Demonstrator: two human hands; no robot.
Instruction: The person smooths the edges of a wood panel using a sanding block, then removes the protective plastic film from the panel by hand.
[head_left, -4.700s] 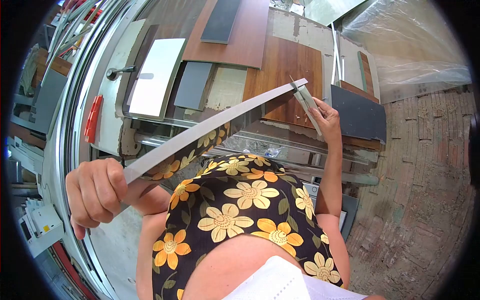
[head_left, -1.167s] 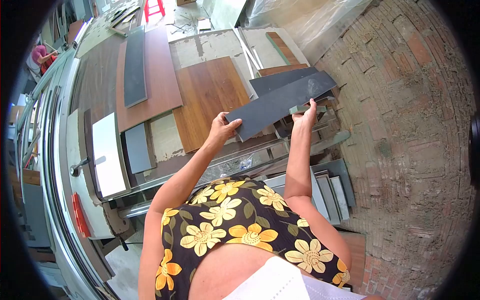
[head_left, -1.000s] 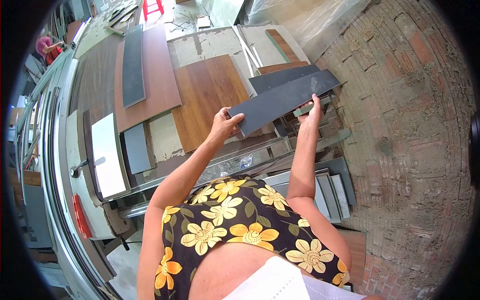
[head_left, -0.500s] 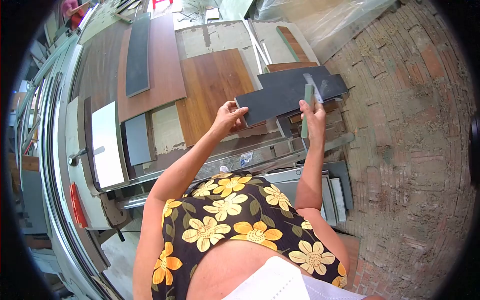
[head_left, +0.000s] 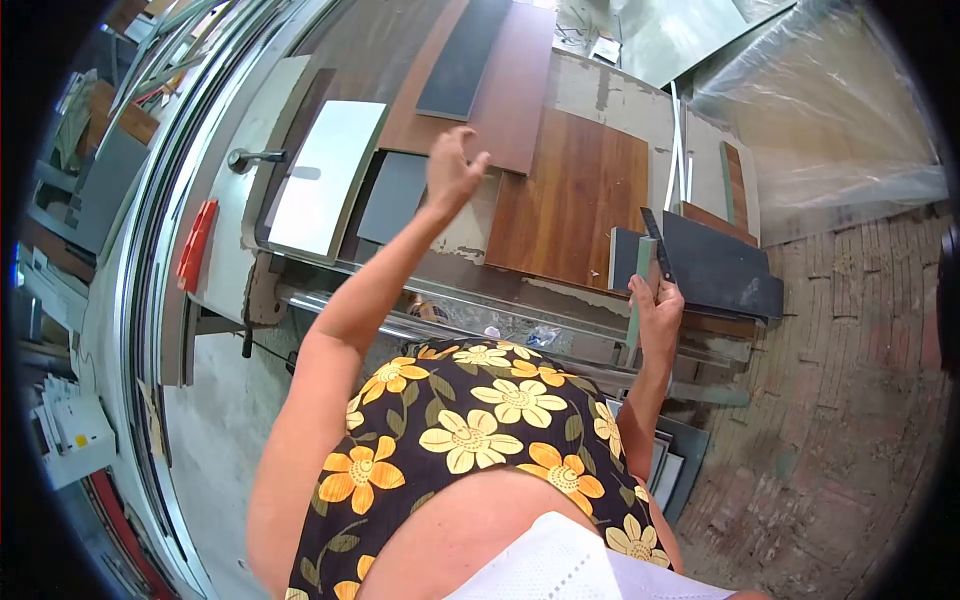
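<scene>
My left hand (head_left: pixel 455 178) is raised over the worktable, fingers curled and apart, with nothing in them. Close to it are a long dark panel (head_left: pixel 462 65) on a reddish-brown board (head_left: pixel 520 110) and a small grey panel (head_left: pixel 393 200). At the right my right hand (head_left: pixel 660 312) grips a narrow green-edged strip (head_left: pixel 645 268) upright, together with a thin dark knife-like blade (head_left: pixel 657 240). Behind this hand lie dark grey panels (head_left: pixel 715 262), partly hidden by it and the strip. A wood-grain board (head_left: pixel 575 195) lies between my hands.
A white panel (head_left: pixel 325 180) lies left, near a crank handle (head_left: pixel 252 158) and a red piece (head_left: pixel 197 245). Metal rails (head_left: pixel 400 322) run along the table's front. Clear plastic sheeting (head_left: pixel 830 130) hangs at back right, above a brick floor (head_left: pixel 840 400). Panels (head_left: pixel 665 470) stand below right.
My left hand has let go of the dark grey panel and moved left, over the other boards. The view has turned left; my right hand still holds the strip and blade.
</scene>
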